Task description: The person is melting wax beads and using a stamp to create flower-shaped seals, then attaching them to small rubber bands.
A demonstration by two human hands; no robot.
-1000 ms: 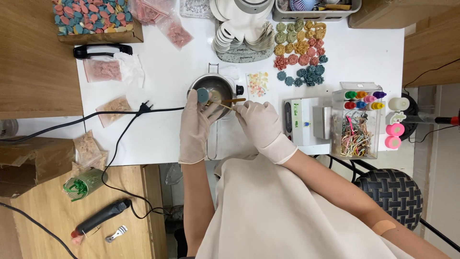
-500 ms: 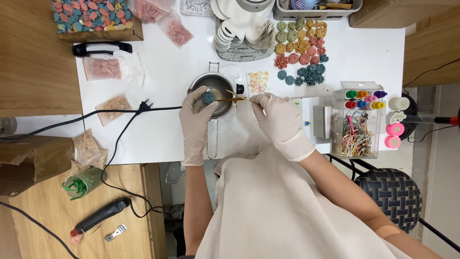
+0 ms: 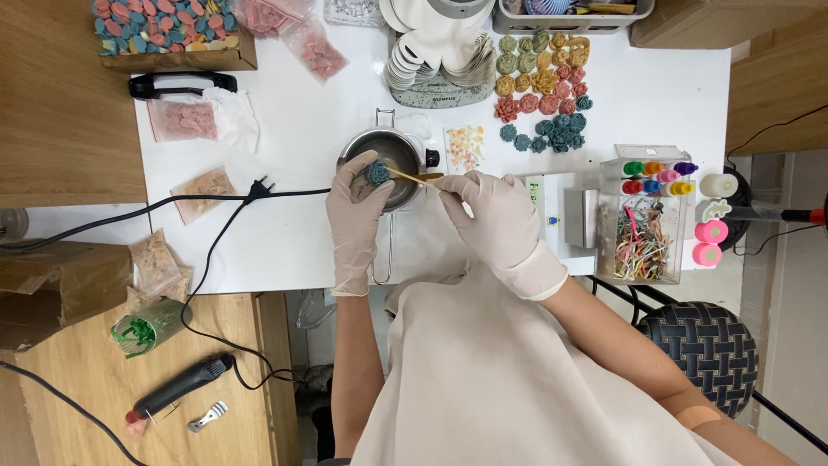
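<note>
surface: white surface point(image 3: 285, 233), cluttered with flower pieces, bags, cable
left hand point(image 3: 355, 211): clamped on teal flower piece point(image 3: 377, 173), over metal pot point(image 3: 392, 155)
right hand point(image 3: 492, 216): pinching thin wooden stick point(image 3: 412, 177), tip at the flower
change: right hand shifted back right since a moment ago; flower moved slightly over pot
meaning: likely working detail on flower, pot still in use

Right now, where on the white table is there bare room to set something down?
Bare patches: left of the pot, between the black cord and the table's front edge; and right of the flower pieces, above the clear organizer. The back edge and the area around both hands are crowded.
</note>
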